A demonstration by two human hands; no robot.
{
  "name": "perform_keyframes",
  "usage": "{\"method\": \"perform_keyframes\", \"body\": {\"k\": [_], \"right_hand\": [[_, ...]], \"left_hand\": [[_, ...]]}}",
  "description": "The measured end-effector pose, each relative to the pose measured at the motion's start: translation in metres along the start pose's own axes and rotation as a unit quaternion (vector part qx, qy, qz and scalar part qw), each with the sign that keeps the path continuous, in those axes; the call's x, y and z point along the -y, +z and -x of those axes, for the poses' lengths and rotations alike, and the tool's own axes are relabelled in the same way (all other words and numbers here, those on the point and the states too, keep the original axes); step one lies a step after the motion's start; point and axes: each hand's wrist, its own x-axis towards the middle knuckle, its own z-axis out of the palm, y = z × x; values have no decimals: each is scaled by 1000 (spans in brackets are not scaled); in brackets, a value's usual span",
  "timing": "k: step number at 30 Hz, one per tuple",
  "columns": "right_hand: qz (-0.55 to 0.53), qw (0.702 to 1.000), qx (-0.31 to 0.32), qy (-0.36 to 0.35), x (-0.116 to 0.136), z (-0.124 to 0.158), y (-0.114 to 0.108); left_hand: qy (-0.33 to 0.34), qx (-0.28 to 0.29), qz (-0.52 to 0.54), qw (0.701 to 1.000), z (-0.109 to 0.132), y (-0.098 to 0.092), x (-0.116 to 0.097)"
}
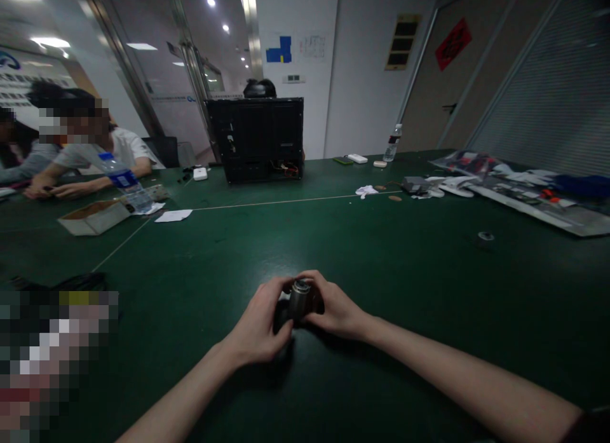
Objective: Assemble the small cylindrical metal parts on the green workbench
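Note:
A small dark metal cylinder (298, 301) with a silvery ring at its top stands between my two hands, close to upright, low over the green table (229, 258). From the left, my left hand (261, 322) curls round it, fingertips behind and thumb in front. On the other side my right hand (336, 306) bends its index finger over the back near the top and brings its thumb to the lower front. Shadow and fingers hide part of the cylinder's sides. Whether its base touches the tabletop I cannot tell.
A small round silvery piece (485, 238) lies to the right. Further off are a cluttered board (579, 225), a black case (257, 138), an open box (95, 218) and a tilted water bottle (128, 184). People sit at the left. Black cables (79, 281) lie nearer.

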Motion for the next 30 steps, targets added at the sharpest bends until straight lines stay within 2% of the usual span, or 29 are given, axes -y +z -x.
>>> {"method": "perform_keyframes", "body": {"k": [5,8,15,22,30], "right_hand": [[64,998,9,-18,2,1,0],[50,998,23,-23,2,-1,-1],[36,998,24,-40,10,0,-4],[49,996,-72,-36,20,-3,-4],[34,994,-102,-22,31,-9,-1]], "left_hand": [[-36,-8,-1,999,-3,2,0],[-53,-3,17,998,-4,4,0],[-39,-9,42,998,-3,5,3],[-46,-3,38,998,-3,8,5],[-28,17,15,999,-2,8,6]]}}
